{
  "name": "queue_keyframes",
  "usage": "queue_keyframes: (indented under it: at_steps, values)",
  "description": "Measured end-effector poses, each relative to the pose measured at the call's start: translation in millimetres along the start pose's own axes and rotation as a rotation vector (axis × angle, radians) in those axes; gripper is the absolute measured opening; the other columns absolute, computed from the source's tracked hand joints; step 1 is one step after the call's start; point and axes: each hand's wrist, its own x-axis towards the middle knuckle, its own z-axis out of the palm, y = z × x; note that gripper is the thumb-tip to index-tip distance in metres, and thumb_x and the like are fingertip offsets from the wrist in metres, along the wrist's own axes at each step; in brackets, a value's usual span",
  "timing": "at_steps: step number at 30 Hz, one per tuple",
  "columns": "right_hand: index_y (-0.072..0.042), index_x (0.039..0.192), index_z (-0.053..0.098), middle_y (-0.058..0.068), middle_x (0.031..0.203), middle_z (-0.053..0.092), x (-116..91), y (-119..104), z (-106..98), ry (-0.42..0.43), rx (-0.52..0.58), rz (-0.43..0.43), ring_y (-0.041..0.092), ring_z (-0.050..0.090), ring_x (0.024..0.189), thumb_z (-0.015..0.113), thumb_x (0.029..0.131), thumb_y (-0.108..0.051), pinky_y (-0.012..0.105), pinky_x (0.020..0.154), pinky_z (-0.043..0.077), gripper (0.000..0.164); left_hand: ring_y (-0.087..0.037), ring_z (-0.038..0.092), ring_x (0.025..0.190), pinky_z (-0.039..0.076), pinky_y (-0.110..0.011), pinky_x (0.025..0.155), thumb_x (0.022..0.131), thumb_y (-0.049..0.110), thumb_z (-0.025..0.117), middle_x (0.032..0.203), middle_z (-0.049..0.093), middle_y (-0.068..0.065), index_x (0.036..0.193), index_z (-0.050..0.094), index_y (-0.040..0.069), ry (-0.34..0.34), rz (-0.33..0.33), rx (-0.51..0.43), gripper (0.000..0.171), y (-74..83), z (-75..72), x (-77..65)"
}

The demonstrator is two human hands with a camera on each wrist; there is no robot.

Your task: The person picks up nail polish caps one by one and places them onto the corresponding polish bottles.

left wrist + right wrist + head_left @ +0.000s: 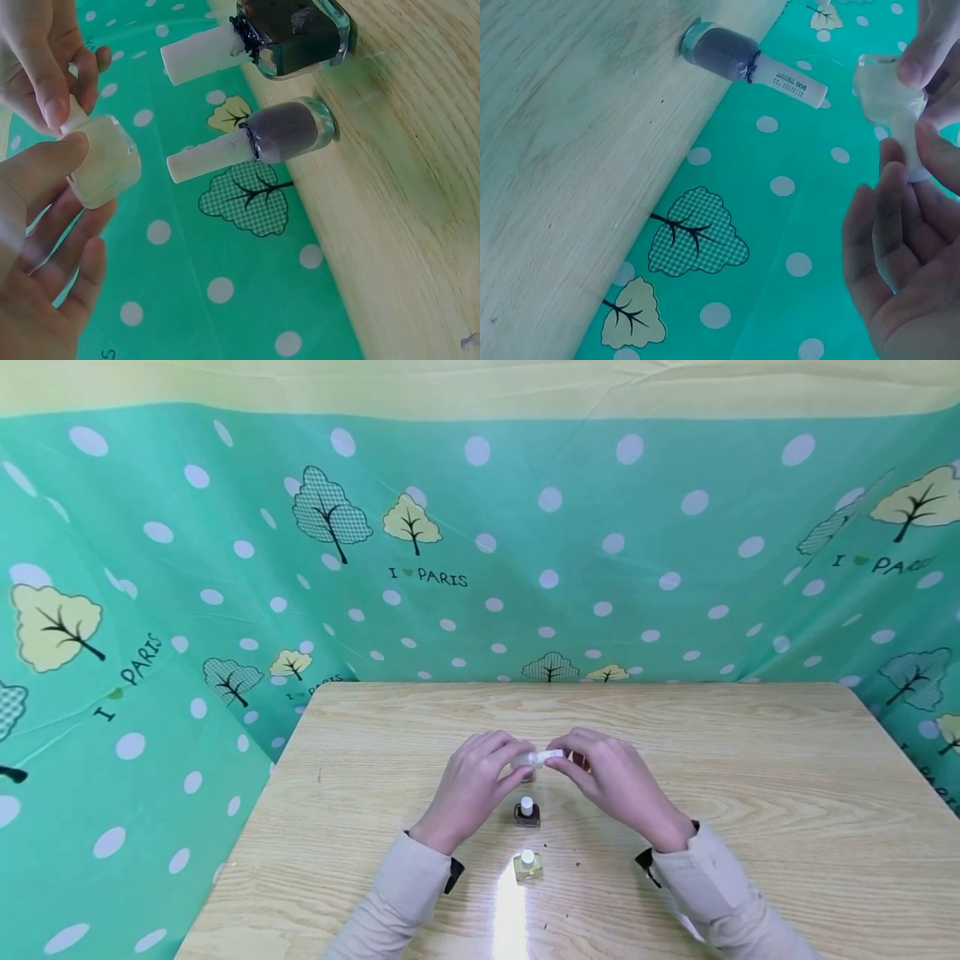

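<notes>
Both hands meet over the table on one small nail polish bottle with whitish, see-through contents and a white cap. My left hand pinches the glass body between thumb and fingers. My right hand grips the cap, which sits on the bottle's neck. Below the hands, a greyish-purple polish bottle stands upright, mostly hidden in the head view. Nearer me are a dark polish bottle and a pale yellow one, both white-capped.
Something dark red shows partly behind the right hand's fingers. Small dark specks lie on the wooden table near the yellow bottle. A green dotted cloth hangs behind the table and along its sides.
</notes>
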Motion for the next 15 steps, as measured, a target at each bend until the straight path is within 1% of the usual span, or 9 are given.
queue_keyframes:
  at_steps: [4,7,11,15]
  values:
    - [-0.013,0.099,0.074,-0.012,0.075,0.059,0.9,-3.2,0.5,0.011,-0.008,0.017,0.0,0.046,0.059,0.069,0.094,-0.028,0.018,0.051,0.041,0.016,-0.007,0.062,0.08,0.052,-0.022,0.073,0.085,0.022,0.079,0.096,0.07,0.005,0.108,0.073,0.014,0.018,0.021,0.045,0.025,0.3,-0.1,0.6]
    - [-0.013,0.098,0.074,-0.012,0.074,0.058,1.3,-4.4,1.0,0.013,-0.008,0.03,0.0,0.046,0.058,0.069,0.094,-0.028,0.018,0.05,0.041,0.016,-0.008,0.063,0.08,0.053,-0.022,0.074,0.082,0.021,0.081,0.095,0.071,0.005,0.107,0.073,0.014,0.032,0.023,0.054,0.027,0.5,0.1,1.0]
    - [-0.013,0.099,0.074,-0.011,0.076,0.06,1.7,-5.1,1.1,0.021,0.003,0.033,0.0,0.048,0.06,0.07,0.093,-0.025,0.018,0.052,0.043,0.015,-0.009,0.064,0.084,0.054,-0.025,0.078,0.079,0.019,0.084,0.096,0.072,0.004,0.107,0.073,0.014,0.035,0.008,0.045,0.03,0.9,-0.4,1.9]
    - [-0.012,0.1,0.074,-0.01,0.078,0.062,2.3,-5.9,0.9,0.038,0.014,0.017,0.0,0.05,0.064,0.072,0.092,-0.022,0.018,0.054,0.046,0.013,-0.011,0.066,0.089,0.055,-0.028,0.083,0.08,0.018,0.083,0.099,0.072,0.003,0.107,0.072,0.014,0.02,-0.013,0.041,0.03,1.9,-1.8,3.1]
